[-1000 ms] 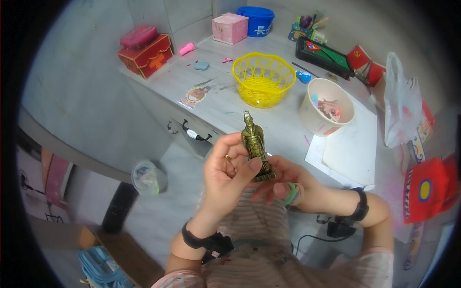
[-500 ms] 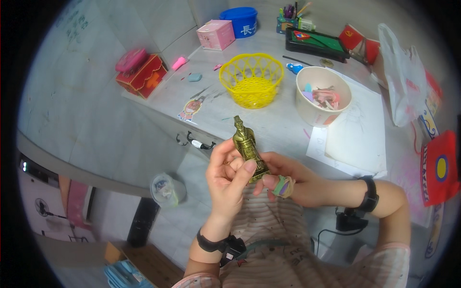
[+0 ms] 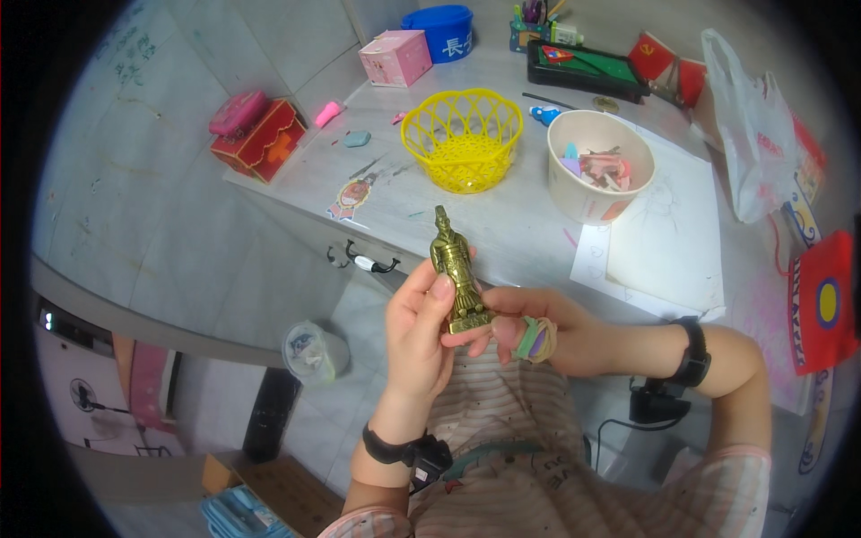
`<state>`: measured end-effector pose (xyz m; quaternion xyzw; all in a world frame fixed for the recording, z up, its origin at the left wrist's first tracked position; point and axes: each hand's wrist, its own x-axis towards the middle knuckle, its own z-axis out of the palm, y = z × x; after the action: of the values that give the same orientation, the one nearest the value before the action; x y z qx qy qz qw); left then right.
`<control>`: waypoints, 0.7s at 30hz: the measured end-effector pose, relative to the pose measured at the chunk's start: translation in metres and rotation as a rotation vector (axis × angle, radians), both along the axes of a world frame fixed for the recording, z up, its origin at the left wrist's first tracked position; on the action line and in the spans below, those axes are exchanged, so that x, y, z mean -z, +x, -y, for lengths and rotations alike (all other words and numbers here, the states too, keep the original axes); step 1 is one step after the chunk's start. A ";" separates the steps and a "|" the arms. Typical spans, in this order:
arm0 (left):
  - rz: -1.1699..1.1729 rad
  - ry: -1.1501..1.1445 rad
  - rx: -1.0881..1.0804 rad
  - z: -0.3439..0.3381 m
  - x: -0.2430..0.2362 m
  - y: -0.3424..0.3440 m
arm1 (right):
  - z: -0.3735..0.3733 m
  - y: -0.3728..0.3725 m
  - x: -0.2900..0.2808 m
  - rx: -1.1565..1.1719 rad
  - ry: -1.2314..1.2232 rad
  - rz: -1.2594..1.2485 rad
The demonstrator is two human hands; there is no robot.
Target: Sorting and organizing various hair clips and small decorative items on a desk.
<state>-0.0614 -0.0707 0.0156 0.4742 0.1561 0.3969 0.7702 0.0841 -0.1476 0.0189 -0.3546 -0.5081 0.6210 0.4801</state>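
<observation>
A small bronze-coloured figurine of a standing soldier [image 3: 455, 265] is held upright in front of my chest, just below the table edge. My left hand [image 3: 421, 332] grips its body, thumb pressed on its side. My right hand [image 3: 538, 332] supports its square base from below, with coloured rubber bands [image 3: 536, 339] looped around one finger. Both wrists wear dark bands.
On the grey table [image 3: 502, 215] stand a yellow plastic basket [image 3: 462, 136], a white paper bowl of small coloured bits [image 3: 599, 166], white paper sheets [image 3: 668, 242], a pink box [image 3: 395, 56], a red box [image 3: 262, 139], a blue tub [image 3: 441, 27] and a plastic bag [image 3: 752, 125]. A bin [image 3: 314, 352] sits on the floor.
The view has shifted so the table sits higher and closer in the picture. Both hands keep holding the figurine, which has tilted only slightly.
</observation>
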 end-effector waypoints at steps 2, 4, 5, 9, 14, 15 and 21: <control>0.028 -0.142 0.012 0.000 -0.001 0.003 | 0.001 0.005 0.005 0.027 0.010 0.058; 0.017 -0.176 0.006 -0.001 0.002 0.004 | 0.000 0.004 0.009 0.049 -0.002 0.058; 0.009 -0.210 -0.001 -0.002 0.004 0.004 | -0.001 0.004 0.010 0.072 -0.013 0.061; 0.068 -0.136 0.050 -0.005 0.007 0.002 | -0.002 0.003 -0.002 0.038 0.005 0.102; 0.047 -0.063 -0.036 -0.006 0.004 0.005 | -0.002 0.002 0.000 0.054 0.025 0.072; 0.046 -0.062 -0.035 -0.007 0.003 0.004 | -0.002 0.002 0.000 0.055 0.025 0.072; 0.024 -0.020 -0.027 -0.010 0.000 0.007 | -0.002 0.003 -0.002 0.076 0.027 0.045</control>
<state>-0.0548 -0.0608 0.0155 0.4597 0.1572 0.4110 0.7713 0.0870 -0.1455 0.0205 -0.3811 -0.5134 0.5870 0.4966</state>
